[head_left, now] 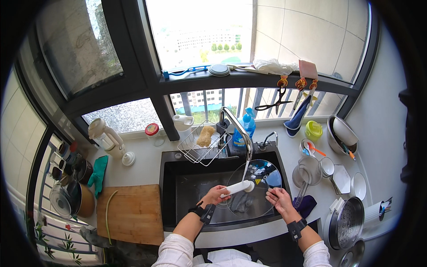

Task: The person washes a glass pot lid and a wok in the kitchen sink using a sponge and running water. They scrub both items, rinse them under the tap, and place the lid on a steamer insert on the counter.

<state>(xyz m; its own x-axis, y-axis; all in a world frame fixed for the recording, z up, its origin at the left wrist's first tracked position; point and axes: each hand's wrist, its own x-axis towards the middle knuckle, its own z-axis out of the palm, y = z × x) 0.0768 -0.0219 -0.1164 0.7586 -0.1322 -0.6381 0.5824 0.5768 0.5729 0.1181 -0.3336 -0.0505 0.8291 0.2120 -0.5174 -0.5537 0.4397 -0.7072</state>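
My left hand (215, 195) is closed around the handle of a white dish brush (235, 188), its round head over a clear glass pot lid (260, 205). The lid is tilted above the black sink (168, 202), and my right hand (280, 200) pinches its right rim. Water falls in a thin stream from the chrome faucet (242, 132) onto the lid, close to the brush head. Whether the bristles touch the glass is hidden. Through the lid, part of the sink floor shows along with bright reflections.
A wooden cutting board (131, 216) lies left of the sink. Behind it stand a wire rack (195, 153) with a sponge (205, 136) and a blue soap bottle (244, 129). To the right are a strainer (307, 171), a dark cloth (305, 206) and a steamer pot (347, 222).
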